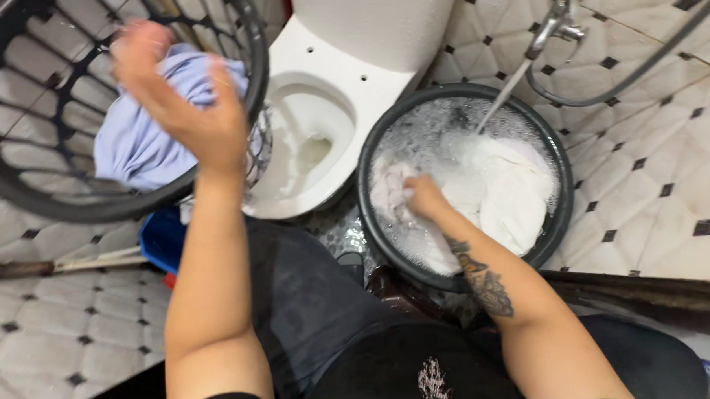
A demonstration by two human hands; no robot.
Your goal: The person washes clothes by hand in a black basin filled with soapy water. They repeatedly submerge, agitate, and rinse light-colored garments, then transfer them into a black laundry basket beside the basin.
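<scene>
Left hand (181,99): raised at about 10 o'clock in the view, fingers curled loosely, blurred. A pale blue cloth (149,125) is gripped beneath the palm, bunched, most of it hanging inside a black lattice laundry basket (254,58). The basket is tilted toward the camera, its rim crossing just behind the wrist. Whether the cloth is lifted clear of the basket wall cannot be told.

Right hand (424,196): seen at about 2 o'clock from the left forearm's elbow, near frame centre. It is closed into a fist on white laundry (505,189), pressed down into suds. A tattoo is seen on the forearm behind it.

The white laundry is lying in a dark round basin (564,183), heaped toward the basin's 3 o'clock side, with foam spread across the 12 and 9 o'clock parts. A stream of water (504,94) is falling into the basin at its 12 o'clock edge from a metal tap (556,25) at upper right; a grey hose (611,86) is looped beside the tap.

Between basket and basin a white toilet bowl (310,135) is seen, seat up. A blue object (161,240) is noted under the basket at 6 o'clock, partly hidden. White floor tiles (663,155) with small black diamonds are laid all round.
</scene>
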